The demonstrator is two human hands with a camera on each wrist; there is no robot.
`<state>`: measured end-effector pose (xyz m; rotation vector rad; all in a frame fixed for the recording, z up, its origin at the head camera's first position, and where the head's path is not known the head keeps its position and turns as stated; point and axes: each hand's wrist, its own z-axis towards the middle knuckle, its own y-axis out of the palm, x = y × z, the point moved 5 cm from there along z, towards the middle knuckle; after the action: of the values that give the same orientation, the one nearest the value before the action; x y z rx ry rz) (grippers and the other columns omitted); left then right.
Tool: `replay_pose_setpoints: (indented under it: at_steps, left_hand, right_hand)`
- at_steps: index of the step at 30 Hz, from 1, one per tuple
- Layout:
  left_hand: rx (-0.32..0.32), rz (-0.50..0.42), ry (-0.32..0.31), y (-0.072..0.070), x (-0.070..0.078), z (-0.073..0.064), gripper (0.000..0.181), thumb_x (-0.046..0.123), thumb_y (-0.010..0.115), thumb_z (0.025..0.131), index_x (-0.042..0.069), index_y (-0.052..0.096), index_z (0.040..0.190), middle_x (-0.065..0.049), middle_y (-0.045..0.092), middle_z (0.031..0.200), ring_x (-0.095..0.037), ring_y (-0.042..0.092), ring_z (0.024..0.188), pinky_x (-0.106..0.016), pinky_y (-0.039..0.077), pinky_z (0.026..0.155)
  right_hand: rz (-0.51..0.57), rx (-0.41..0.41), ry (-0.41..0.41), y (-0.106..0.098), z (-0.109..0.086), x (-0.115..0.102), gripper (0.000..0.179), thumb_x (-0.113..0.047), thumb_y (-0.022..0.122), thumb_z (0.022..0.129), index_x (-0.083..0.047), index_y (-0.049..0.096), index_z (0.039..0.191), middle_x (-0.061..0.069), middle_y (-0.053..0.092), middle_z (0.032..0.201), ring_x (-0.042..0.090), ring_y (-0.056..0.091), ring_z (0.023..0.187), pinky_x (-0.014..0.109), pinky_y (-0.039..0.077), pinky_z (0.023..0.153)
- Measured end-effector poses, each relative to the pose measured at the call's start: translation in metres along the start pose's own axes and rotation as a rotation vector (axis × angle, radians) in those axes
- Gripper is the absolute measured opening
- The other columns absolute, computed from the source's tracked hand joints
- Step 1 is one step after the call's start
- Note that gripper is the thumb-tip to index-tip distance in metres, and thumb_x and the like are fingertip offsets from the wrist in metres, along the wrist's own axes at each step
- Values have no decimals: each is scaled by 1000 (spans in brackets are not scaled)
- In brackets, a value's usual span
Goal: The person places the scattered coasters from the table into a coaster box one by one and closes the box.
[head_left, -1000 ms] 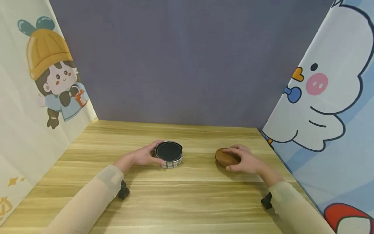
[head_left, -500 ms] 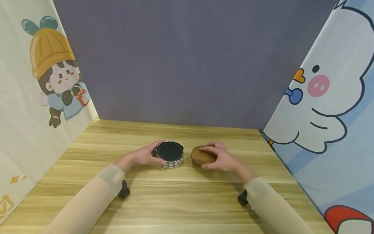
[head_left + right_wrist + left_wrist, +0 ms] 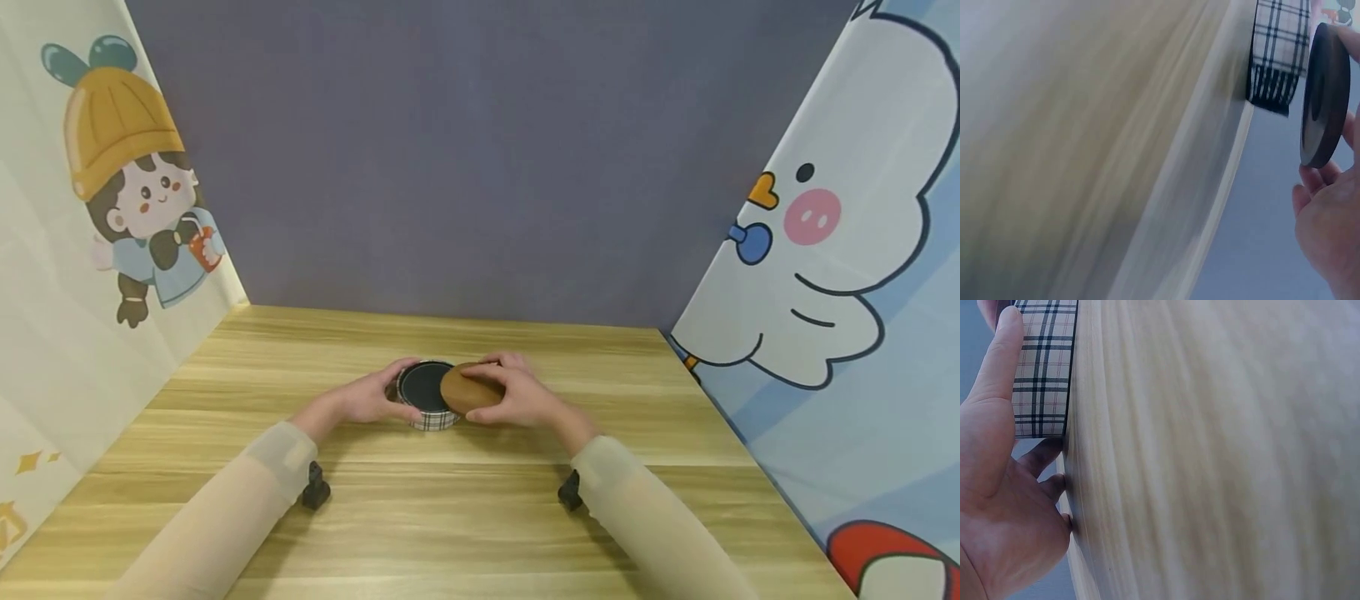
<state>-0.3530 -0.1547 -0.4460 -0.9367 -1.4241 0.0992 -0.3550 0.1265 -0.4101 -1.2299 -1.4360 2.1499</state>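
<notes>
A round plaid coaster holder [image 3: 431, 419] with a black inside and plaid side sits on the table. My left hand [image 3: 369, 398] grips it from the left, thumb in front and fingers behind; in the left wrist view the thumb [image 3: 999, 359] lies along its plaid wall [image 3: 1041, 375]. My right hand [image 3: 521, 398] pinches a round brown coaster [image 3: 467, 390] by its edge, above the holder's right part, which it hides. The right wrist view shows the coaster [image 3: 1329, 100] raised off the table, its dark underside facing the table, beside the plaid wall [image 3: 1280, 37].
The wood-grain table [image 3: 450, 517] stretches around both hands. A grey panel [image 3: 465, 167] stands behind it. Cartoon-printed cloths flank the left [image 3: 45, 250] and right [image 3: 892, 317] sides. Each wrist wears a small black camera.
My right hand has carried the brown coaster left, from apart on the right to over the holder's right part. My left hand keeps its grip on the holder in the same place.
</notes>
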Motion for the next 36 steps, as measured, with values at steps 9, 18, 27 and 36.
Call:
replay_pose_setpoints:
  at_steps: [9, 18, 27, 36]
  left_hand:
    - [-19, -25, -1, -1, 0, -1, 114, 51, 87, 94, 25, 13, 178, -24, 44, 170, -43, 47, 155, -65, 32, 128]
    - [-33, -47, 0, 0, 3, -2, 114, 49, 85, 96, 24, 10, 178, -25, 42, 170, -42, 52, 150, -62, 40, 124]
    - [-21, -28, -2, 0, 3, -1, 113, 49, 86, 95, 26, 12, 178, -25, 43, 170, -42, 52, 149, -63, 39, 124]
    - [-31, -45, 1, 0, 2, -1, 113, 48, 86, 96, 26, 12, 178, -25, 39, 172, -44, 50, 152, -65, 38, 124]
  right_hand:
    - [-18, -37, -20, 20, 30, -20, 74, -57, 85, 91, -35, 61, 157, 10, 46, 168, 33, 37, 153, 60, 32, 124]
    - [-2, -73, -12, 30, 45, -29, 72, -58, 81, 96, -32, 59, 160, 12, 44, 170, 34, 35, 155, 58, 32, 121]
    - [-4, -109, 0, 32, 48, -27, 70, -59, 75, 101, -33, 56, 163, 10, 39, 174, 35, 31, 158, 62, 28, 126]
    - [-84, -162, 13, 32, 46, -28, 69, -62, 65, 106, -37, 46, 167, 6, 33, 178, 35, 28, 162, 63, 21, 131]
